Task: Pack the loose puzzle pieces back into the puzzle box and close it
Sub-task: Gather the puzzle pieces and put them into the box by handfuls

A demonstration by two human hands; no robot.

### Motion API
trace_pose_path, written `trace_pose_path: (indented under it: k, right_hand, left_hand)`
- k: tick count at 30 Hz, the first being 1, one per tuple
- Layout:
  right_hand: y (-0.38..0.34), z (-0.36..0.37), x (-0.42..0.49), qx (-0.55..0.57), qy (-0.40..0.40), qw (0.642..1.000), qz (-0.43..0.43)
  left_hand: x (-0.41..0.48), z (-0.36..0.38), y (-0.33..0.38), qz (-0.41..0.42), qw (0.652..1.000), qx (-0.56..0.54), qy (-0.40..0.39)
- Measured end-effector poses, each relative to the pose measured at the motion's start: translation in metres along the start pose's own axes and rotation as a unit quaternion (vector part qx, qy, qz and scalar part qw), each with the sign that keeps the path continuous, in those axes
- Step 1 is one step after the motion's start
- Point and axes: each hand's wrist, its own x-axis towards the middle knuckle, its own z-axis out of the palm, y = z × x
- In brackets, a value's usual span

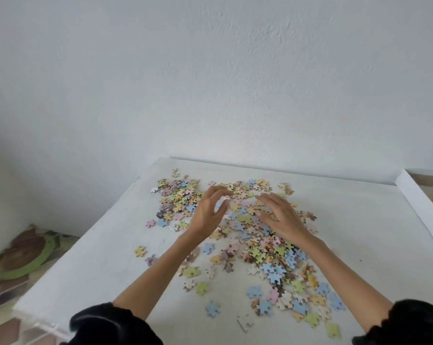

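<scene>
Two bare hands over loose puzzle pieces on a white table, head view.

From the left: a patterned floor (23, 255), blurred, lies beside the table (98, 245). The left hand (208, 212) is arched, its thumb and curved fingers apart, and pinches nothing that can be seen. The puzzle pieces (260, 245) lie scattered mid-table, partly hidden under both hands and forearms. The right hand (282, 217) is spread, palm down, over the heap; contact cannot be made out. The puzzle box (417, 197) lies open at the right edge, cut off by the frame, its contents indistinct.
</scene>
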Motion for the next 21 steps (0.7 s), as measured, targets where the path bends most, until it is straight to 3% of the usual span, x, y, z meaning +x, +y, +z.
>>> trace_pose_path:
  k: [5, 9, 15, 21]
  right_hand:
    - [0.0, 0.022, 0.012, -0.057, -0.024, 0.998, 0.005]
    - [0.003, 0.026, 0.016, -0.08, -0.023, 0.997, -0.005]
    - [0.006, 0.028, 0.017, -0.066, -0.017, 0.998, -0.01]
    - [0.008, 0.028, 0.017, -0.066, -0.016, 0.998, -0.018]
  left_hand:
    - [-0.039, -0.061, -0.053, -0.122, 0.981, 0.126, 0.076]
    - [-0.078, -0.092, -0.087, -0.286, 0.935, 0.208, 0.022]
    - [-0.079, -0.072, -0.077, -0.261, 0.927, 0.252, -0.096]
    - [-0.066, -0.046, -0.06, -0.208, 0.951, 0.2, -0.113]
